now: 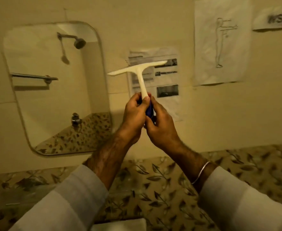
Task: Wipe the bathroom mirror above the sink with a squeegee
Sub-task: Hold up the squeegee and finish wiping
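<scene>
A white squeegee with a T-shaped blade and a blue lower grip stands upright in front of the wall, blade at the top. My left hand wraps the handle from the left, thumb pressed on the white shaft. From the right, my right hand closes around the blue grip. The rounded mirror hangs on the wall to the left of the squeegee, apart from the blade. It reflects a shower head, a towel rail and a tap.
Printed paper sheets are taped to the wall behind the squeegee; a larger sheet with a figure drawing hangs at upper right. Leaf-patterned tiles run along the wall below. A white edge shows at the bottom.
</scene>
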Tool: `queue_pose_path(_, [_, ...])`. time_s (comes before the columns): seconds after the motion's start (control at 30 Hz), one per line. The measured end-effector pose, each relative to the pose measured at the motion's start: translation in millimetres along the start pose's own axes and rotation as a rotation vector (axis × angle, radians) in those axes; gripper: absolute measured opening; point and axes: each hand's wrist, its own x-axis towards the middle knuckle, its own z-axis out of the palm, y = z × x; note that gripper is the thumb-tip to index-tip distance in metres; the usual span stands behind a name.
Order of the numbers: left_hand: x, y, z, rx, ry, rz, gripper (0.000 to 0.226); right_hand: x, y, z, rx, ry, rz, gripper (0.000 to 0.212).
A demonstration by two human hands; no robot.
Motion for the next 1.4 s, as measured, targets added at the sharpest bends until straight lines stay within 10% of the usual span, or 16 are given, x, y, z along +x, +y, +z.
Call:
queue_pose_path(0.37, [-87, -102, 123, 0.061, -0.112, -0.186, 0.01, -122, 96, -107, -0.379, 0.173, 0.252, 0.057])
queue_pose_path(0.9, [-397, -433, 134, 0.469, -0.281, -1.113, 0.031, -509, 253, -125, -0.454, -0.517, 1.307, 0.068])
queue_pose_path(1.4, [-500, -562, 132, 0.481, -0.386, -1.386, 0.049, -637, 331, -111, -0.455, -0.504, 1.458, 0.061])
